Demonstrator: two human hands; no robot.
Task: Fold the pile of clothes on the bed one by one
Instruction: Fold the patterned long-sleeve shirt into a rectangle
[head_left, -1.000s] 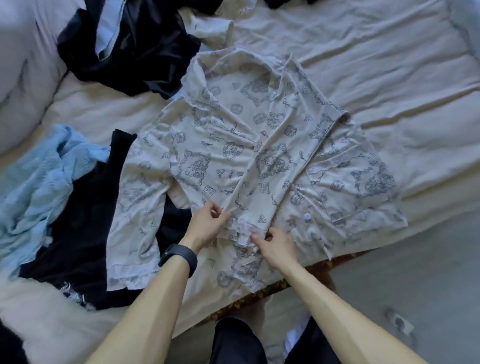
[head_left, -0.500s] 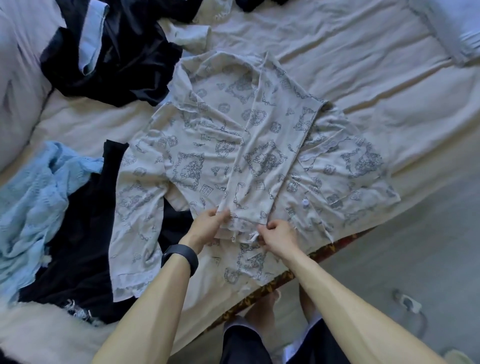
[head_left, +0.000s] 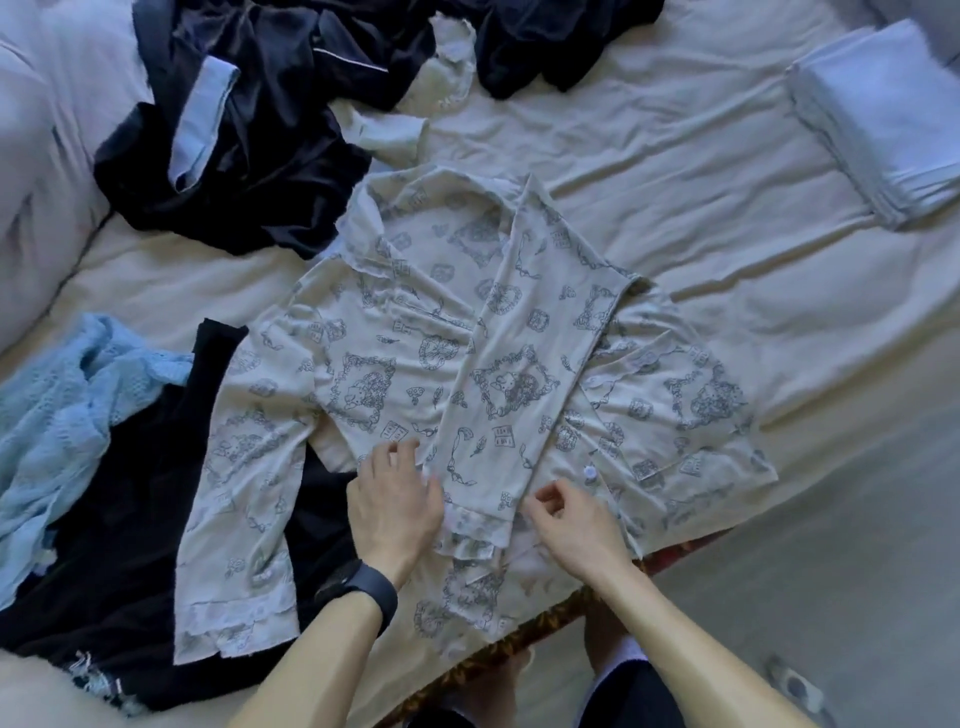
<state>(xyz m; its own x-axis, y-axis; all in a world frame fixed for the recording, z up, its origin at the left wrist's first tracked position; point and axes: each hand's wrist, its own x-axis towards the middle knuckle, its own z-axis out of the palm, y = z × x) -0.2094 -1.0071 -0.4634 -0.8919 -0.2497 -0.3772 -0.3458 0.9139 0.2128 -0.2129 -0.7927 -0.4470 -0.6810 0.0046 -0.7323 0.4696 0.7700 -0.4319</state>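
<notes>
A cream pyjama shirt (head_left: 395, 332) with a grey printed pattern lies spread on the bed sheet (head_left: 675, 171). One long sleeve (head_left: 519, 374) is folded down across its middle, with the cuff near the bed's front edge. My left hand (head_left: 395, 504) rests on the shirt just left of that cuff, fingers straight and spread. My right hand (head_left: 571, 514) sits just right of the cuff with loosely curled fingers, and I see no fabric between them. The other sleeve (head_left: 244, 519) hangs out to the left over a black garment (head_left: 119, 545).
A heap of dark clothes (head_left: 249, 145) lies at the back left, more dark fabric (head_left: 545, 41) at the back centre. A light blue knit (head_left: 67, 415) is at the left. A folded pale stack (head_left: 883, 114) sits at the back right. The bed's patterned edge (head_left: 519, 649) borders the floor.
Both hands pinched the sleeve cuff before. Now they have let it go: the left hand lies flat on the shirt and the right hand has drawn slightly aside.
</notes>
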